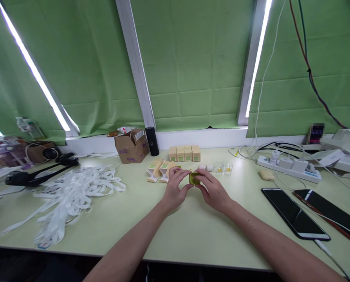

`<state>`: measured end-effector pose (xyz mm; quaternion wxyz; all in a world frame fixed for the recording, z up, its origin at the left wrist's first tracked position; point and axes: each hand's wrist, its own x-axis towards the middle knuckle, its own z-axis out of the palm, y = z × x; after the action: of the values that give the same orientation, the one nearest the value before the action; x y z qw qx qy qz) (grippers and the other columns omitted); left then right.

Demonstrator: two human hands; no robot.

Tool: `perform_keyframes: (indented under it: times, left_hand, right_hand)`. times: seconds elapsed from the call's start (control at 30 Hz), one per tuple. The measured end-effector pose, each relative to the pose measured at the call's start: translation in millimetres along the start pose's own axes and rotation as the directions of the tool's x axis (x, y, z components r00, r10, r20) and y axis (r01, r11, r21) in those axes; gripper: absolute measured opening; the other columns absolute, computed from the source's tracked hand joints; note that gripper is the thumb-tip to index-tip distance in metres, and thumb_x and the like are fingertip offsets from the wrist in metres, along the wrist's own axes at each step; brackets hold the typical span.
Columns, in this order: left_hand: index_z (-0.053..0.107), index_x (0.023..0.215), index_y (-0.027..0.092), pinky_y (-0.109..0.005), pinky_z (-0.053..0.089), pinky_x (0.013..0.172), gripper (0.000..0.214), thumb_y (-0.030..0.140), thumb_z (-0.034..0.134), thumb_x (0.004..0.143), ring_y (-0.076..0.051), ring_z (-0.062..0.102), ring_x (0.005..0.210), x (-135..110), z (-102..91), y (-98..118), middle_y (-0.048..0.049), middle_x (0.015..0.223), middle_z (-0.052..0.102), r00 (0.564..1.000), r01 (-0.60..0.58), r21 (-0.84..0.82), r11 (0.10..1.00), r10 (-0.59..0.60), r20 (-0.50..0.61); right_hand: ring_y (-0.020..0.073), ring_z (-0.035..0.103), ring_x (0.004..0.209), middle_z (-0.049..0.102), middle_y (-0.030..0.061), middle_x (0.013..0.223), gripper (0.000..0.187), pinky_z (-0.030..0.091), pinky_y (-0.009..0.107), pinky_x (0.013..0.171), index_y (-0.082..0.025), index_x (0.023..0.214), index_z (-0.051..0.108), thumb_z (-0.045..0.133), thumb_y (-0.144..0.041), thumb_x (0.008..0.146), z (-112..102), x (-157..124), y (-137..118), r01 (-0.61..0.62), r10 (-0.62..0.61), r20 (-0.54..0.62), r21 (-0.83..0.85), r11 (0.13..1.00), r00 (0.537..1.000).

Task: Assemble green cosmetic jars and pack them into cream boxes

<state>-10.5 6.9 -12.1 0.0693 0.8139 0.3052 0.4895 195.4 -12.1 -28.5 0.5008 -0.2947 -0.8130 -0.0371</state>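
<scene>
A small olive-green square cup [194, 179] is held between my two hands, its hollow side facing me. My left hand [175, 187] pinches its left edge with thumb and fingertips. On the opposite side, my right hand [215, 191] grips it, with fingertips at its opening. Just beyond the hands stand two clear glass cups [223, 167] with yellow at their bottoms, beside small white round pieces [209, 168]. Left of these, two opened kraft cartons [159, 171] lie partly behind my left hand. Several closed kraft boxes [184, 153] line up behind.
A brown cardboard box [132, 146] and a black cylinder [152, 141] stand by the wall. White straps [75, 196] are heaped left, near black headphones [40, 174]. At right lie a phone [294, 213], a second dark device [332, 213], a power strip [289, 168] and cables.
</scene>
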Motion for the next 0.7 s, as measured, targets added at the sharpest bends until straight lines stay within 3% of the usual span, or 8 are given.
perform_keyframes:
  times: [0.2,0.37,0.5,0.7]
  left_hand:
    - [0.069,0.125,0.025,-0.054,0.045,0.107,0.036,0.028,0.074,0.09,-0.031,0.05,0.122,0.8,0.6,-0.7,-0.0094,0.116,0.073,0.999,0.03,-0.017,0.999,-0.03,-0.013]
    - [0.072,0.115,0.024,-0.049,0.048,0.103,0.024,0.034,0.069,0.094,-0.03,0.051,0.122,0.9,3.2,-3.6,-0.0102,0.11,0.072,0.991,0.13,-0.058,0.99,-0.131,-0.008]
    - [0.074,0.102,0.022,-0.045,0.049,0.101,0.021,0.039,0.063,0.097,-0.029,0.054,0.118,0.7,4.5,-6.1,-0.0104,0.102,0.069,0.983,0.184,-0.066,0.981,-0.183,0.018]
    - [0.073,0.08,0.02,-0.04,0.05,0.093,0.043,0.05,0.052,0.102,-0.025,0.06,0.104,1.4,2.7,-4.9,-0.0086,0.091,0.062,0.972,0.228,-0.075,0.971,-0.223,0.07]
  right_hand:
    - [0.032,0.053,0.141,0.056,0.017,0.146,0.053,0.053,0.058,0.111,-0.026,0.146,0.04,0.055,-0.013,0.097,-3.2,-0.5,-4.0,-0.045,0.048,-0.034,0.083,0.995,0.998]
    - [0.0326,0.044,0.147,0.048,0.0171,0.152,0.058,0.052,0.059,0.111,-0.027,0.149,0.037,0.052,-0.009,0.096,-5.8,1.0,-6.8,-0.033,0.036,-0.02,0.104,0.994,0.999]
    - [0.0319,0.048,0.145,0.047,0.0162,0.153,0.056,0.054,0.058,0.109,-0.029,0.149,0.041,0.045,-0.006,0.098,-6.0,0.9,-5.6,-0.028,0.027,0.019,0.065,0.997,0.999]
    - [0.0292,0.057,0.136,0.055,0.0135,0.147,0.055,0.059,0.051,0.103,-0.032,0.151,0.044,0.04,-0.008,0.101,-2.1,-0.5,-4.6,-0.03,0.025,0.049,0.093,0.995,0.999]
